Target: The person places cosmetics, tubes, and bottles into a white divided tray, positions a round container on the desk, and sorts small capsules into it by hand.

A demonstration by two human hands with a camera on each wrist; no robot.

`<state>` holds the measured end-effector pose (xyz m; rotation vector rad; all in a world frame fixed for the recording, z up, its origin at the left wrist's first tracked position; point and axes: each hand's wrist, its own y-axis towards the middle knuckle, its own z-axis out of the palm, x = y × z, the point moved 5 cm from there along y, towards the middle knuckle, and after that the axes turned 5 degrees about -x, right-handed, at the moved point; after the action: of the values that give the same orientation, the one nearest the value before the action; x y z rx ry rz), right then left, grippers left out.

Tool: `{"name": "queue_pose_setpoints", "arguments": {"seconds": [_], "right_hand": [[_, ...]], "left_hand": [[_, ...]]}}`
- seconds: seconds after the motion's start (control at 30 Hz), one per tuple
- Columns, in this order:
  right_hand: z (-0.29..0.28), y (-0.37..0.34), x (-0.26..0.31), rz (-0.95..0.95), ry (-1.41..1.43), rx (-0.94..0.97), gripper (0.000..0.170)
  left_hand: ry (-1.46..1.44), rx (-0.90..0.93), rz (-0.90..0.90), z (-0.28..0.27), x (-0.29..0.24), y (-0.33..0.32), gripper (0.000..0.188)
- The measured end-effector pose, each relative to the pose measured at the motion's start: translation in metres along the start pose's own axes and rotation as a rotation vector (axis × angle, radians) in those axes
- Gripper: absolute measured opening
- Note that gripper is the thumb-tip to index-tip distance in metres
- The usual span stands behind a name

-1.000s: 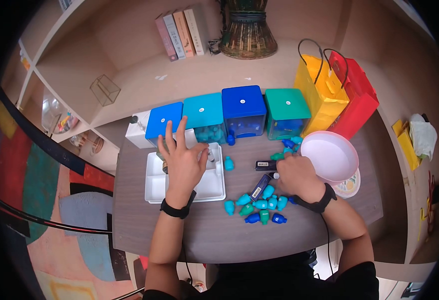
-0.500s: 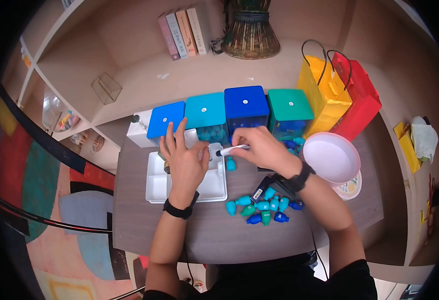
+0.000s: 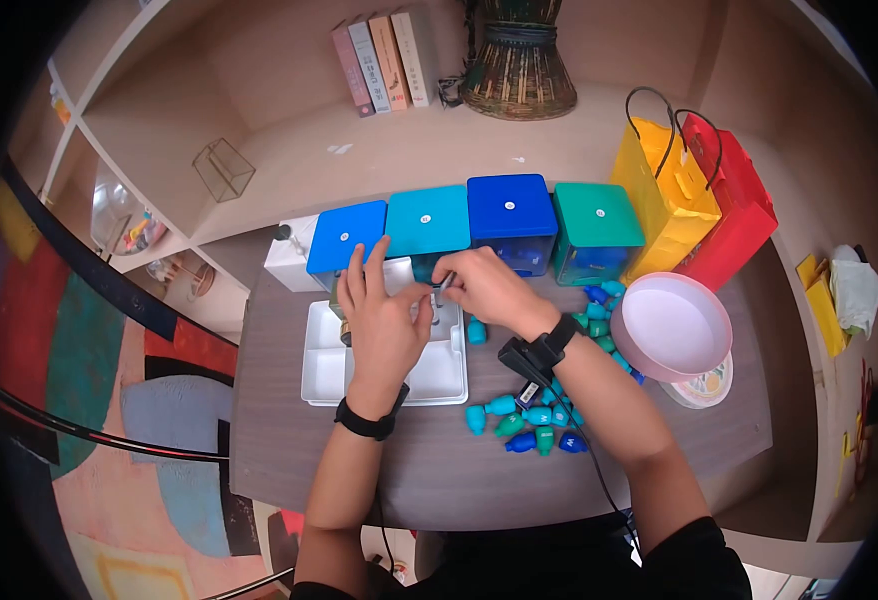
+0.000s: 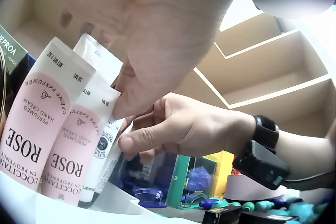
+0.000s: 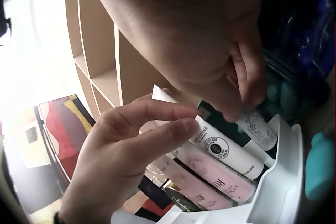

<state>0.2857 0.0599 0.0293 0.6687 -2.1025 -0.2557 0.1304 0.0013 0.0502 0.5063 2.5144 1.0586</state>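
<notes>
My left hand (image 3: 384, 335) is over the white divided tray (image 3: 324, 372). Its thumb and index finger pinch the top end of a white hand cream tube (image 5: 226, 151) with a round dark label. Two pink rose hand cream tubes (image 4: 34, 121) lean beside that tube in the same compartment. From the right, my right hand (image 3: 494, 290) reaches to the tray's back right part, its fingertips holding a small white patterned tube (image 5: 258, 130) by the upper end. The small tube's lower end is down inside the tray wall (image 5: 278, 184).
Lidded boxes, including a green one (image 3: 599, 215), line the back of the table. Teal, green and blue bottle-shaped pieces (image 3: 544, 415) lie at the right around a dark carton (image 3: 528, 394). A pink round container (image 3: 671, 325) and paper bags (image 3: 664, 200) stand beyond.
My right hand took the small white tube from among the pieces at the right and carried it left to the tray, tilting it downward. My left hand kept its place at the tubes.
</notes>
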Motion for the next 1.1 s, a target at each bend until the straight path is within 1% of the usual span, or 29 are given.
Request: {"name": "queue_pose_setpoints", "arguments": {"seconds": [0.1, 0.23, 0.3, 0.33, 0.4, 0.43, 0.5, 0.53, 0.6, 0.83, 0.93, 1.0, 1.1], "right_hand": [[-0.002, 0.003, 0.004, -0.008, -0.035, 0.028, 0.017], [-0.003, 0.007, 0.005, -0.045, -0.073, -0.006, 0.015], [-0.003, 0.007, 0.009, 0.041, -0.053, 0.069, 0.015], [-0.001, 0.006, 0.008, 0.040, -0.053, 0.068, 0.015], [0.003, 0.002, 0.008, -0.015, -0.182, 0.033, 0.016], [0.004, 0.000, 0.010, -0.015, -0.182, 0.034, 0.016], [0.004, -0.003, 0.016, -0.067, -0.280, 0.025, 0.017], [0.003, -0.002, 0.018, -0.068, -0.279, 0.025, 0.017], [0.000, -0.001, 0.019, -0.009, -0.319, 0.045, 0.017], [-0.002, 0.002, 0.016, -0.046, -0.281, 0.057, 0.015], [0.000, 0.004, 0.016, -0.056, -0.217, 0.047, 0.018], [-0.001, 0.005, 0.020, -0.046, -0.159, -0.024, 0.022], [0.003, 0.009, 0.019, -0.017, -0.171, 0.011, 0.022]], "left_hand": [[0.001, 0.004, -0.004, -0.002, -0.002, 0.001, 0.014], [0.006, 0.014, -0.007, -0.001, -0.001, 0.000, 0.015], [0.005, 0.016, -0.007, -0.001, -0.001, 0.000, 0.015], [0.005, 0.018, -0.009, -0.001, -0.001, 0.000, 0.015], [0.008, 0.013, -0.006, -0.001, -0.001, 0.000, 0.015], [0.010, 0.008, -0.004, 0.000, -0.001, -0.001, 0.015], [0.007, 0.010, -0.006, -0.001, -0.002, 0.000, 0.014], [0.005, 0.010, -0.009, -0.002, -0.002, 0.000, 0.014], [0.010, 0.012, -0.011, -0.002, -0.002, 0.000, 0.014], [0.008, 0.007, -0.014, -0.002, -0.002, 0.000, 0.013], [0.021, 0.033, -0.025, -0.003, -0.002, 0.000, 0.012], [0.018, 0.026, -0.027, -0.003, -0.002, 0.000, 0.012], [0.014, 0.018, -0.026, -0.002, -0.001, 0.000, 0.011]]}}
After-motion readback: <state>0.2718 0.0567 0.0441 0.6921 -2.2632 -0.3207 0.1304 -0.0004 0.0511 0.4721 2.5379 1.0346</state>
